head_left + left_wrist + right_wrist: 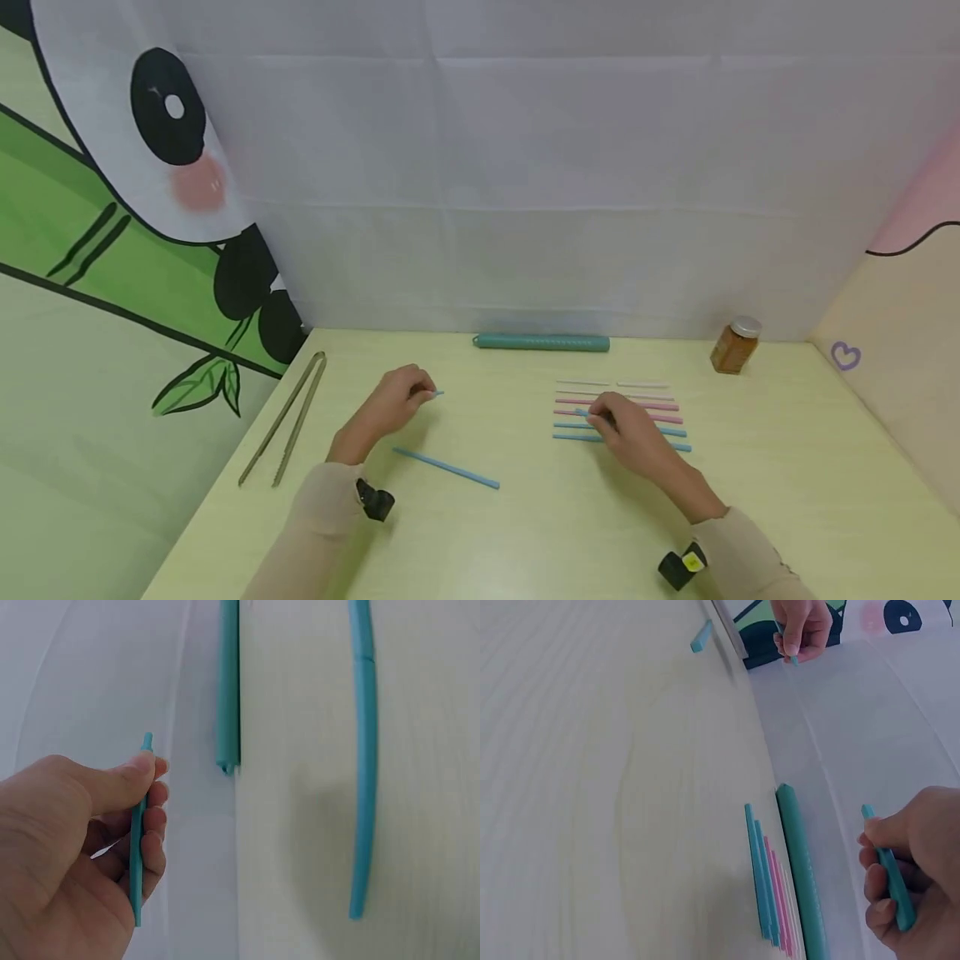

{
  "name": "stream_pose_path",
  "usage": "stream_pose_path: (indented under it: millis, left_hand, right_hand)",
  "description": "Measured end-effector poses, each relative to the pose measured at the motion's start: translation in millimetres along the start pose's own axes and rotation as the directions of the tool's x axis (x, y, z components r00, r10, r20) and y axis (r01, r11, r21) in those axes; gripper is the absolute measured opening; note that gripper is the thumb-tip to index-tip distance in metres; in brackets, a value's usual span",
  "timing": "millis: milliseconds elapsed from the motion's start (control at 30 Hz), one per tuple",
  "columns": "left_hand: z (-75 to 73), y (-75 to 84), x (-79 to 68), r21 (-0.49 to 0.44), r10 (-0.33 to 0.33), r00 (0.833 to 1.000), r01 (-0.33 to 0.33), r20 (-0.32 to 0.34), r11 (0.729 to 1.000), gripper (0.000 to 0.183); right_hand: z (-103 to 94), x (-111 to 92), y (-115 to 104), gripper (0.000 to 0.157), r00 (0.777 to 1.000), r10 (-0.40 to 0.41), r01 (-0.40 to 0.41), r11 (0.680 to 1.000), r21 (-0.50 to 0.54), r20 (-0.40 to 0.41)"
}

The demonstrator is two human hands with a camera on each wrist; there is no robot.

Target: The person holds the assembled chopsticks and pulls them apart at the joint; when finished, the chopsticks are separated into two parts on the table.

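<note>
My left hand (pixel 399 398) is raised over the left part of the table and pinches a short blue straw (pixel 136 862) between thumb and fingers. Another blue straw (pixel 446 467), with a joint partway along it, lies slanted on the table near that hand. In the right wrist view my right hand (pixel 922 874) grips a blue straw (pixel 894 885), its narrow tip sticking out past the thumb. From the head, the right hand overlaps a row of straws laid side by side: blue straws (pixel 573 426), pink straws (pixel 573 402) and white straws (pixel 582 382).
A long teal tube (pixel 540 342) lies along the table's back edge by the white cloth wall (pixel 480 167). Metal tongs (pixel 300 412) rest at the left edge. At the back right stands a small brown jar (pixel 733 350) with a silver lid.
</note>
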State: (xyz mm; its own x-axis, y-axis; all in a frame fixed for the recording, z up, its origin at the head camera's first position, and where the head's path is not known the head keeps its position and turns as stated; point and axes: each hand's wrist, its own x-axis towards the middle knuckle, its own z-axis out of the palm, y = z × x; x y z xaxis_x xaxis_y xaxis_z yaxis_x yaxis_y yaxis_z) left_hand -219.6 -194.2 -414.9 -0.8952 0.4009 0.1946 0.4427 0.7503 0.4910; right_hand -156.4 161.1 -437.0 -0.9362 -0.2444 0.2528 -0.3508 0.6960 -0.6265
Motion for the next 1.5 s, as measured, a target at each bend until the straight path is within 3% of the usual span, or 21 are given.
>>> stream_pose_path:
  millis: [133,333,667,967,1133,1500]
  left_hand:
    - [1.7,7.2,4.2,-0.043,0.050,0.995,-0.047,0.082,0.998,0.008]
    - [30.8,35.8,7.3,-0.049,0.077,0.988,-0.071,0.135,0.996,0.011]
    - [98.8,85.9,14.0,-0.078,0.232,0.953,-0.221,0.195,0.972,0.021]
    - [147.7,129.1,14.1,-0.045,0.223,0.950,-0.219,0.216,0.975,0.016]
    - [158.1,140.5,15.2,-0.058,0.190,0.961,-0.182,0.201,0.982,0.018]
    - [164.2,144.0,16.5,-0.088,0.177,0.977,-0.167,0.118,0.982,0.017]
  right_hand:
    - [-15.5,-9.2,17.2,0.007,0.997,-0.039,0.038,0.999,-0.015,-0.060]
    - [-27.5,-33.9,39.6,0.011,0.988,-0.071,0.060,0.995,-0.082,-0.138]
    - [-46.9,-65.4,64.3,0.022,0.995,-0.066,0.054,0.988,-0.146,-0.077]
    - [-39.1,-74.0,78.2,0.019,0.999,-0.039,0.036,0.989,-0.144,-0.018]
    - [-34.4,-77.3,81.3,0.020,0.999,-0.045,0.040,0.987,-0.156,-0.029]
    - [-30.5,-78.4,85.6,0.024,0.994,-0.086,0.073,0.984,-0.165,-0.069]
